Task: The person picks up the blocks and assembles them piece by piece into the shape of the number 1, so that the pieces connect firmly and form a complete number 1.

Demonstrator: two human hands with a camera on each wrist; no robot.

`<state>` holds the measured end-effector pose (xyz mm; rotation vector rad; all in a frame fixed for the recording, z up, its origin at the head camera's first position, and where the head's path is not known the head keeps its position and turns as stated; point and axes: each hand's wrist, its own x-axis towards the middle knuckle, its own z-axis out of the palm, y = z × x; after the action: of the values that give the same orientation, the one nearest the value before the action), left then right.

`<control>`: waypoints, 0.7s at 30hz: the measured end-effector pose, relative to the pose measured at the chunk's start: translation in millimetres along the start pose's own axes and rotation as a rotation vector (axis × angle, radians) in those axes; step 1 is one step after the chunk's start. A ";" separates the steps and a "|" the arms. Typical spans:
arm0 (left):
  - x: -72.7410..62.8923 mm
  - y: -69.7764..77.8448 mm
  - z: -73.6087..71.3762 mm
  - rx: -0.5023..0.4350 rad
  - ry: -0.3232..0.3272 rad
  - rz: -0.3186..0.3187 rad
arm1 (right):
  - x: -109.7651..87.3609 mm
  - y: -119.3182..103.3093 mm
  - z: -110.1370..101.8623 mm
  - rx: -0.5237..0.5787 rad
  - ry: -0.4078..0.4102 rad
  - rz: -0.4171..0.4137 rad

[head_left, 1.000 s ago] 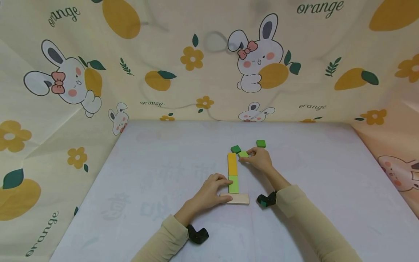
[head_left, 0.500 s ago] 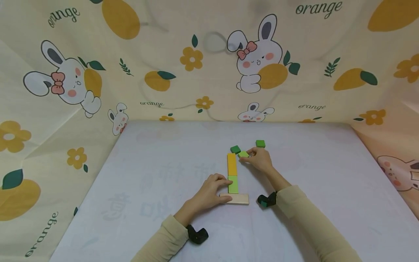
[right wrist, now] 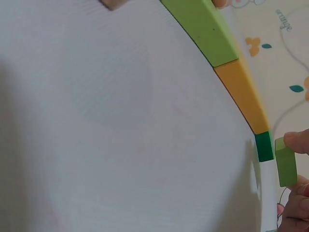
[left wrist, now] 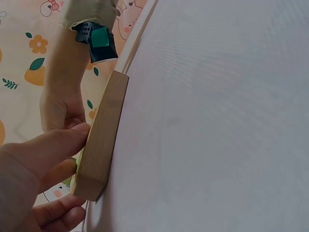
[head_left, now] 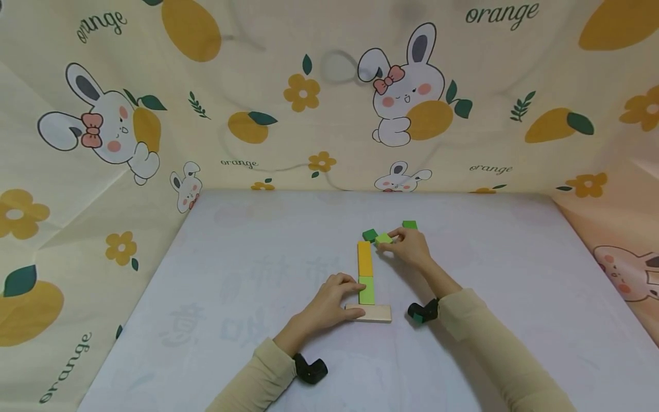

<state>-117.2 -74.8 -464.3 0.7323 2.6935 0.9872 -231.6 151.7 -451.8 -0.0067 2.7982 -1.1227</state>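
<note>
On the white table, a pale wooden plank [head_left: 378,314] lies crosswise. A light green block [head_left: 368,296] and a yellow block [head_left: 365,258] extend away from it in a line. My left hand [head_left: 325,301] rests on them, thumb on the plank and a fingertip on the light green block. In the left wrist view the thumb presses the upper edge of the plank [left wrist: 102,140]. My right hand [head_left: 410,248] pinches a small light green block [head_left: 383,239] between thumb and fingers, just beyond the yellow block's far end. The right wrist view also shows that pinched block [right wrist: 287,166].
A dark green block [head_left: 369,235] lies at the far end of the yellow one. Farther back, a green block [head_left: 409,224] is partly covered by the right hand. Patterned cloth with rabbits and oranges [head_left: 329,126] rises behind the table. Both wrists wear black cameras [head_left: 311,369].
My right hand has shifted slightly away from me and raised the small light green block a little, now overlapping the rear green block in view. My left hand stays in place.
</note>
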 end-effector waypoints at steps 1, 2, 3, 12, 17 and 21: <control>-0.1 0.0 -0.1 -0.001 0.000 0.002 | 0.3 -1.1 -0.4 0.004 -0.001 -0.004; -0.1 0.0 -0.2 -0.001 0.000 0.003 | 0.8 -2.0 -0.7 0.000 -0.001 -0.009; -0.1 0.0 -0.3 0.000 0.001 0.005 | 1.3 -3.2 -1.0 0.000 -0.002 -0.012; -0.2 -0.3 -0.1 0.006 0.003 0.004 | 4.8 -11.8 -2.7 0.008 -0.007 -0.057; -0.1 -0.4 0.1 0.006 0.004 0.006 | 8.0 -15.2 -3.8 0.026 -0.025 -0.092; -0.1 -0.1 0.0 0.005 0.001 0.001 | 11.8 -16.6 -3.8 0.027 -0.053 -0.142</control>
<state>-117.2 -75.0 -464.3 0.7339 2.6971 0.9818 -244.4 141.7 -439.0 -0.2329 2.7724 -1.1711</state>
